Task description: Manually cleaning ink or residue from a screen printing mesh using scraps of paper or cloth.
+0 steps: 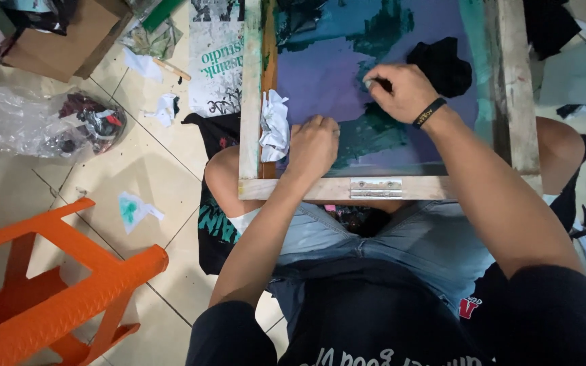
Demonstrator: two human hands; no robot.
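Observation:
A wooden-framed printing screen (347,188) rests across my knees, its mesh stained purple and teal. My left hand (312,146) is closed into a fist and presses on the mesh near the frame's left rail, beside a crumpled white paper wad (274,125). My right hand (401,91), with a black wristband, pinches a small grey piece against the mesh at the edge of a dark teal stain. A black rag (442,64) lies on the mesh just beyond my right hand.
An orange plastic stool (55,298) lies tipped at the lower left. A clear plastic bag of scraps (49,122) and a cardboard box (55,34) sit on the tiled floor. Printed black shirts (215,230) and paper scraps surround my legs.

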